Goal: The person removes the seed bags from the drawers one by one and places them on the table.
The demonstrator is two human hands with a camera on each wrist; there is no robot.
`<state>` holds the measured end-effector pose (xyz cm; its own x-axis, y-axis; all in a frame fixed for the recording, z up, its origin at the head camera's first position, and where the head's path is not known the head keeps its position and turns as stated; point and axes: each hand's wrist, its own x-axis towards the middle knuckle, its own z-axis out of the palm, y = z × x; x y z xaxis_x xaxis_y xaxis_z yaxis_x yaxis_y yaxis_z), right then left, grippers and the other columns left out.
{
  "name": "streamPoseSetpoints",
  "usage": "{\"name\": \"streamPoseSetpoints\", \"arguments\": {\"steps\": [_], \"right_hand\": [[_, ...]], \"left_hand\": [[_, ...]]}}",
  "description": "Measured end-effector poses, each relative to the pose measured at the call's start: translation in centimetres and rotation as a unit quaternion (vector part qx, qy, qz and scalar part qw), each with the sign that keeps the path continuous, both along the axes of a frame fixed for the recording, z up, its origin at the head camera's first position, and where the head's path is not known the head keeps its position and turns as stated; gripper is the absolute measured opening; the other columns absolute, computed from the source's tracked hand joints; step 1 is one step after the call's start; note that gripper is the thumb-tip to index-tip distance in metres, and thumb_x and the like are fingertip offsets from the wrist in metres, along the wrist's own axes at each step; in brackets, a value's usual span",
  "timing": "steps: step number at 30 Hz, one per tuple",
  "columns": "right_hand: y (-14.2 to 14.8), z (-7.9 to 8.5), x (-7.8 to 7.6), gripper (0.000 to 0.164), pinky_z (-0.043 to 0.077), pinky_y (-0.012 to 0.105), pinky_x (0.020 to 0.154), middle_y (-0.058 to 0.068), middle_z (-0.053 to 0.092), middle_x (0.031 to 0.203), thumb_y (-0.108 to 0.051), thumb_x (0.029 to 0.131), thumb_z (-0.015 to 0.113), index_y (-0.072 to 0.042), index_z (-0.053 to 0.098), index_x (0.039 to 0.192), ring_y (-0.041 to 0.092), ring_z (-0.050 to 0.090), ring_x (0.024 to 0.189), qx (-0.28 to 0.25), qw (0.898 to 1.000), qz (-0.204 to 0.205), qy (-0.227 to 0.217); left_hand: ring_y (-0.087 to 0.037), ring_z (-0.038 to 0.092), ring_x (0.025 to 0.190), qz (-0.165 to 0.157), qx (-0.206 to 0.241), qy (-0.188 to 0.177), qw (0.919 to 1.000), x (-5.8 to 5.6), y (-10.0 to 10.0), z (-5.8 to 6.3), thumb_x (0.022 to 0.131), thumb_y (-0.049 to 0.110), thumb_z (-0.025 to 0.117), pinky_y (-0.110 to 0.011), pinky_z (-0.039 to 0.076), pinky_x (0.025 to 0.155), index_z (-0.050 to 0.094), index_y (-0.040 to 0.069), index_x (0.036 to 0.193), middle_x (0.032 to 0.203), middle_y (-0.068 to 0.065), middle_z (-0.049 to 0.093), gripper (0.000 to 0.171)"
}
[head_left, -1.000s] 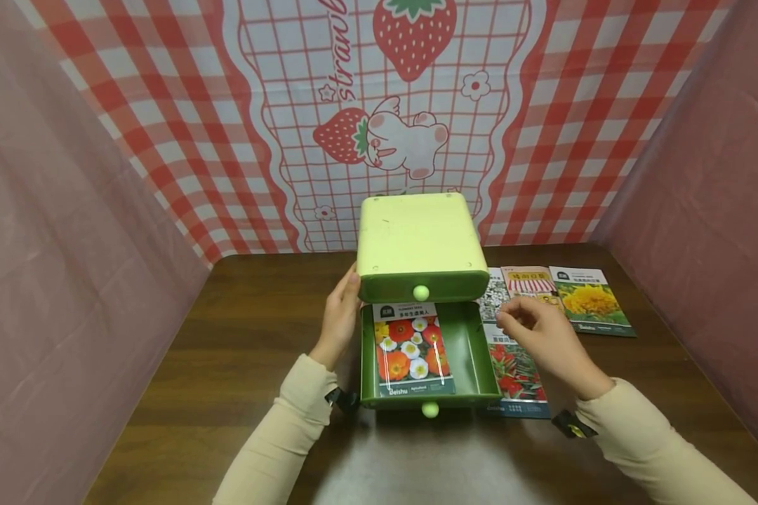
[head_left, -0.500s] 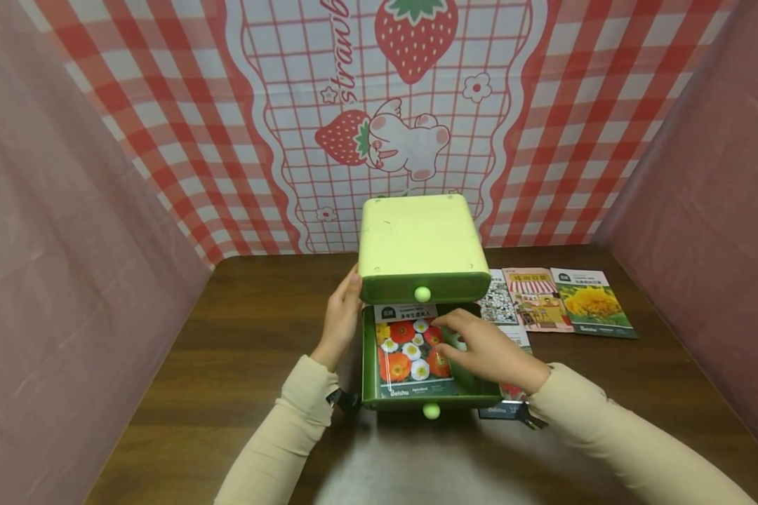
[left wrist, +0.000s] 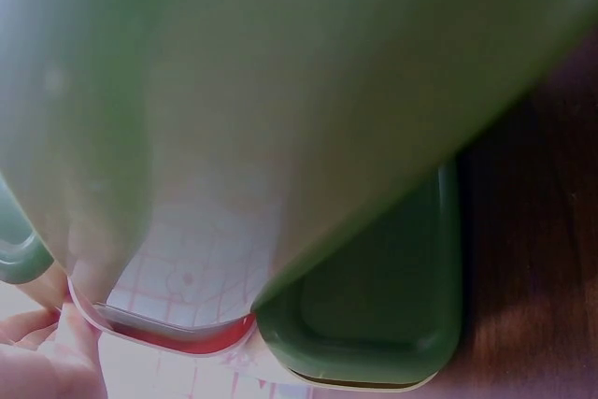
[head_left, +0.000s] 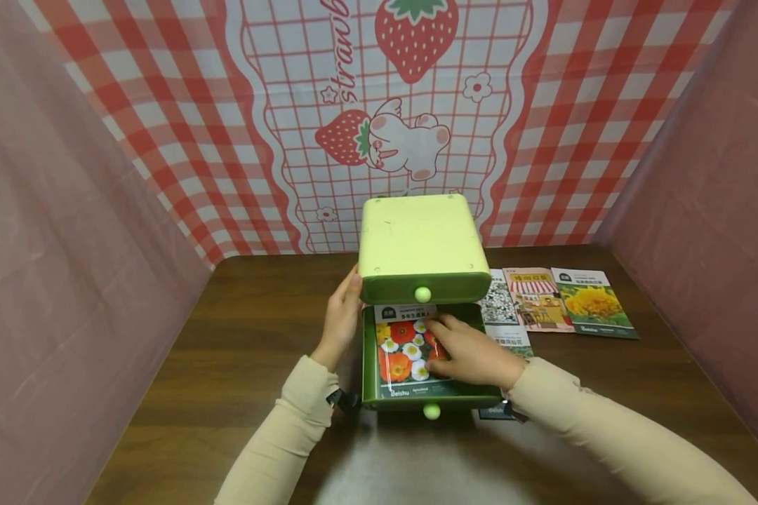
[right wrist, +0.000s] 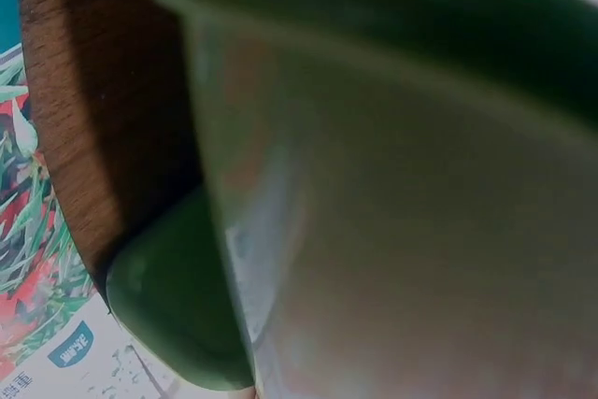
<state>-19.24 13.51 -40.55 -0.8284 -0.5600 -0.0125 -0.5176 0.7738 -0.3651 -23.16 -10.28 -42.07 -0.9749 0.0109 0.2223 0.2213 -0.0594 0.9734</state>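
Observation:
A small yellow-green cabinet point(head_left: 423, 235) has its lower drawer point(head_left: 369, 361) pulled out and its upper drawer point(head_left: 385, 287) closed. Inside the lower drawer lies a flower seed packet point(head_left: 396, 366) printed with red and white blooms. My left hand point(head_left: 337, 326) rests against the cabinet's left side, thumb near the front corner. My right hand point(head_left: 476, 354) is in the drawer, fingers and thumb spread apart over the packet's right edge and touching it. The drawer's outer wall fills much of the left wrist view point(left wrist: 280, 91) and the right wrist view point(right wrist: 402, 193).
Right of the cabinet lie a yellow-flower packet point(head_left: 590, 301), a pink packet with a striped awning point(head_left: 539, 301) and a white-flower packet point(head_left: 499, 301). A red-flower packet point(right wrist: 28, 240) lies beside the drawer, partly under my right arm. A strawberry-print cloth point(head_left: 410, 133) hangs behind.
My right hand has moved left from above the packets beside the drawer, into the drawer and down onto the packet there. My left hand stays at the cabinet's side.

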Motion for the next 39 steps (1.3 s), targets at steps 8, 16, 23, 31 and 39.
{"name": "streamPoseSetpoints", "arguments": {"steps": [8, 16, 23, 31, 39], "right_hand": [[-0.45, -0.45, -0.07, 0.080, 0.043, 0.053, 0.109, 0.032, 0.036, 0.151, -0.036, 0.087, 0.073, 0.003, 0.038, 0.148, 0.044, 0.042, 0.136, 0.023, 1.000, 0.012, 0.014], [-0.72, -0.68, -0.02, 0.083, 0.039, 0.055, 0.112, 0.033, 0.032, 0.152, -0.036, 0.086, 0.073, 0.004, 0.036, 0.149, 0.046, 0.037, 0.139, 0.031, 0.999, 0.011, -0.001], [-0.84, -0.59, 0.07, 0.083, 0.037, 0.056, 0.114, 0.033, 0.031, 0.153, -0.038, 0.087, 0.072, 0.002, 0.035, 0.150, 0.047, 0.034, 0.141, 0.038, 0.999, 0.005, -0.010], [-0.85, -0.70, 0.06, 0.082, 0.039, 0.056, 0.112, 0.031, 0.033, 0.153, -0.038, 0.087, 0.073, 0.002, 0.036, 0.149, 0.046, 0.037, 0.139, 0.021, 1.000, 0.005, -0.009], [-0.87, -0.76, 0.27, 0.079, 0.043, 0.056, 0.108, 0.029, 0.030, 0.155, -0.034, 0.088, 0.072, 0.000, 0.036, 0.150, 0.046, 0.044, 0.134, -0.027, 0.999, -0.004, -0.029]], "left_hand": [[-0.026, 0.045, 0.139, 0.003, -0.001, 0.000, 1.0000, -0.04, 0.01, -0.13, 0.106, 0.041, 0.038, -0.047, 0.042, 0.112, 0.040, 0.019, 0.151, 0.156, -0.003, 0.039, 0.050], [-0.026, 0.042, 0.140, 0.000, -0.005, 0.008, 1.0000, 0.04, 0.02, -0.27, 0.104, 0.048, 0.039, -0.049, 0.042, 0.112, 0.039, 0.019, 0.151, 0.157, -0.003, 0.039, 0.055], [-0.025, 0.041, 0.141, -0.002, 0.001, 0.009, 1.0000, -0.04, 0.01, -0.29, 0.104, 0.047, 0.039, -0.048, 0.041, 0.113, 0.039, 0.019, 0.151, 0.157, -0.002, 0.038, 0.055], [-0.024, 0.039, 0.143, -0.004, 0.002, 0.008, 1.0000, -0.08, -0.01, -0.35, 0.106, 0.042, 0.038, -0.048, 0.039, 0.114, 0.038, 0.019, 0.151, 0.157, -0.002, 0.038, 0.051], [-0.024, 0.038, 0.143, -0.001, -0.005, 0.004, 1.0000, -0.13, -0.03, -0.30, 0.106, 0.040, 0.037, -0.049, 0.039, 0.115, 0.038, 0.019, 0.152, 0.157, -0.002, 0.038, 0.050]]}}
